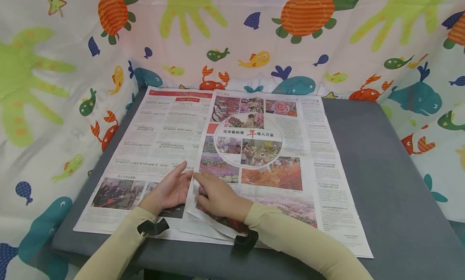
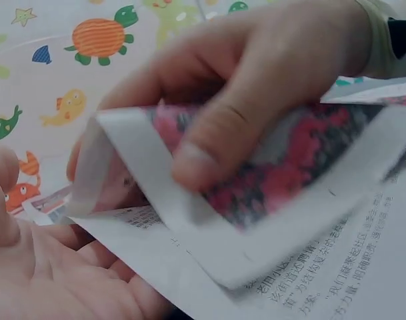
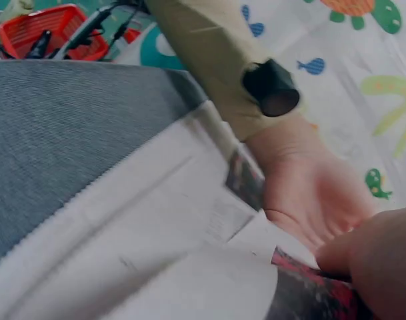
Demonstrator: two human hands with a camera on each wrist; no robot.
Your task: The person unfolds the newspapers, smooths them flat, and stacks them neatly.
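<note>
A spread newspaper (image 1: 305, 143) lies on a grey padded table, its upper sheet printed with flower photos. My right hand (image 1: 221, 197) pinches that sheet's lower left edge, which curls up. In the left wrist view, the right thumb presses on the red flower print (image 2: 283, 190), with the fingers behind the paper. Palm up, my left hand (image 1: 172, 191) is just left of the lifted edge. Its fingers are partly hidden by the paper in the left wrist view. Part of the raised sheet and the left palm (image 3: 309, 193) also show in the right wrist view.
The grey table (image 1: 367, 151) extends to the right of the newspaper. Behind and at the sides hangs a white cloth (image 1: 232, 38) printed with sea animals. A red basket (image 3: 63, 33) holding dark items is beyond the table in the right wrist view.
</note>
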